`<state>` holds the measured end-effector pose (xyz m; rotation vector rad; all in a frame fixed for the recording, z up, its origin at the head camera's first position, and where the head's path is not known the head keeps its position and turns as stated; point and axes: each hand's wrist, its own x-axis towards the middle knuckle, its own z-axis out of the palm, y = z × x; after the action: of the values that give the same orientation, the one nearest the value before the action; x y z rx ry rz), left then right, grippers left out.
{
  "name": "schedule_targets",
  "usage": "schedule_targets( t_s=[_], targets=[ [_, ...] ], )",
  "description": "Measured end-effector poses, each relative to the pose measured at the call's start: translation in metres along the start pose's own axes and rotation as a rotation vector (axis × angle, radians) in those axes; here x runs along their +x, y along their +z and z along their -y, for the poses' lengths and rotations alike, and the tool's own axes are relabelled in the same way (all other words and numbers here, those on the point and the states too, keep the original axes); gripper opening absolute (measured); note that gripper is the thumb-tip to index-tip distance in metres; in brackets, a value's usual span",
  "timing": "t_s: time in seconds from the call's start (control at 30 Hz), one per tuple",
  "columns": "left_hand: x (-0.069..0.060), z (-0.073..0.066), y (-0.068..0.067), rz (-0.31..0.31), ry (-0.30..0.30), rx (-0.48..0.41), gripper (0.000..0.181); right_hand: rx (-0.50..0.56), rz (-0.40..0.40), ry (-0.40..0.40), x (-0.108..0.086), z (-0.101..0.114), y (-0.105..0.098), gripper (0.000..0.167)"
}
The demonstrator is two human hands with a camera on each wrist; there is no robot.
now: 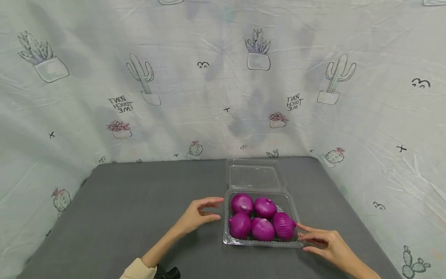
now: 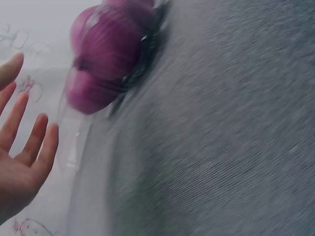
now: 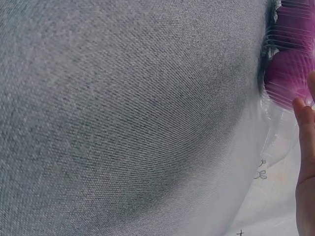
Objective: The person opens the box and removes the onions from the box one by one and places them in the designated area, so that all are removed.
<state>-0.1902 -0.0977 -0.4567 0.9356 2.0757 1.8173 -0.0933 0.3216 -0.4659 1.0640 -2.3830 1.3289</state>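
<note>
Purple onions (image 1: 240, 225) sit on the grey table (image 1: 156, 201) in a clear box (image 1: 244, 243) that's likely light, bendy (slick, too) and best held by both sides, left hand (image 1: 200, 214) wide and apart, right hand (image 1: 325, 242) extended, touching its edge.

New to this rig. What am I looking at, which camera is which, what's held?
No machine here, just a person's bare left hand and right hand. The wide picture comes from a head camera; the other two come from cameras on the left and right wrists. On the grey surface sits a clear box, lid open, containing five purple onions. The left hand is beside the box; the right hand's fingers are at its right edge. Neither clearly grips anything.
</note>
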Motion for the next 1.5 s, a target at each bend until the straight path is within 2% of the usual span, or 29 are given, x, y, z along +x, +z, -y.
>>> schedule_targets(
  t_s=[0.07, 0.17, 0.3, 0.4, 0.5, 0.63, 0.8, 1.1, 1.33, 1.5],
  targets=[
    [-0.004, 0.001, 0.005, -0.050, -0.017, 0.017, 0.046, 0.005, 0.004, -0.004, 0.002, -0.001, 0.001, 0.034],
    [-0.007, 0.002, 0.013, -0.081, -0.040, 0.024, 0.044, 0.031, 0.007, -0.011, 0.003, -0.003, 0.002, 0.035],
    [-0.007, 0.004, 0.022, -0.074, -0.049, 0.009, 0.043, 0.089, 0.019, -0.023, -0.001, -0.004, 0.001, 0.038],
    [-0.005, 0.004, 0.026, -0.065, -0.053, 0.017, 0.043, 0.083, 0.034, -0.007, -0.003, -0.002, -0.001, 0.039],
    [-0.004, 0.003, 0.027, -0.066, -0.068, 0.042, 0.043, 0.112, 0.039, -0.014, -0.002, -0.004, -0.001, 0.041],
    [-0.002, 0.003, 0.030, -0.049, -0.070, 0.048, 0.044, 0.176, 0.026, -0.061, -0.006, -0.008, -0.001, 0.047],
    [-0.002, 0.007, 0.032, -0.042, -0.065, 0.037, 0.043, 0.186, 0.026, -0.073, -0.006, -0.010, 0.000, 0.048],
    [0.003, 0.005, 0.032, -0.058, -0.106, 0.081, 0.043, 0.213, 0.036, -0.069, -0.005, -0.012, 0.000, 0.049],
    [0.011, 0.006, 0.034, -0.039, -0.076, 0.126, 0.046, 0.199, 0.030, -0.064, -0.005, -0.011, 0.000, 0.049],
    [0.010, 0.005, 0.037, -0.065, -0.066, 0.163, 0.049, 0.175, 0.020, -0.029, -0.006, -0.007, 0.000, 0.046]
  ],
)
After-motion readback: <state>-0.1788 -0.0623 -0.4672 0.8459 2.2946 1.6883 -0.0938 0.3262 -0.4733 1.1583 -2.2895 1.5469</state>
